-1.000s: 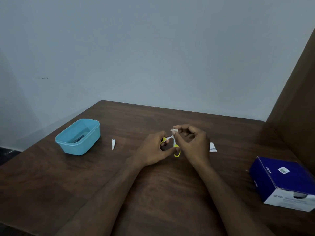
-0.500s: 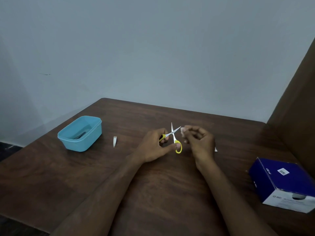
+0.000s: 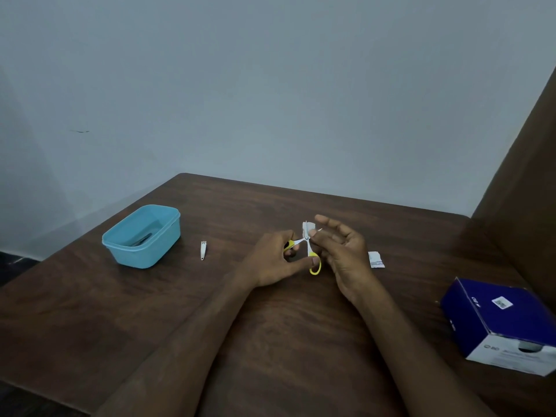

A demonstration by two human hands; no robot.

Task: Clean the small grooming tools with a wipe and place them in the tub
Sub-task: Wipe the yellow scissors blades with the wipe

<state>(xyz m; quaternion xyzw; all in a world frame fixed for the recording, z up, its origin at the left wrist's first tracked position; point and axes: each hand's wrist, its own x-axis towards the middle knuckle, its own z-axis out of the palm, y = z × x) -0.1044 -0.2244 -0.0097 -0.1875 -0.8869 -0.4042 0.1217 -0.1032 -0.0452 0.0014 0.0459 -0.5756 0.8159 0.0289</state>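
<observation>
A dark brown wooden table (image 3: 270, 341) with a visible grain stands against a plain pale blue-grey wall (image 3: 270, 85); a brown panel (image 3: 529, 176) rises along the table's right side. Taking the light blue tub (image 3: 143, 236) as the landmark: it sits near the table's far left corner, and something dark lies inside it, too dim to identify. Just to the right of the tub lies a small metal nail clipper (image 3: 203, 250), flat on the wood. Further right of the tub, above the middle of the table, the left hand (image 3: 272, 261) grips the yellow-handled scissors (image 3: 308, 251) by their loops, blades parted. The right hand (image 3: 343, 251) pinches a white wipe (image 3: 308, 227) against the upright blade, its other fingers spread loosely. Beyond that hand lies a torn white sachet (image 3: 376, 259). Farthest from the tub, at the table's right edge, sits a blue and white box (image 3: 505, 323).
</observation>
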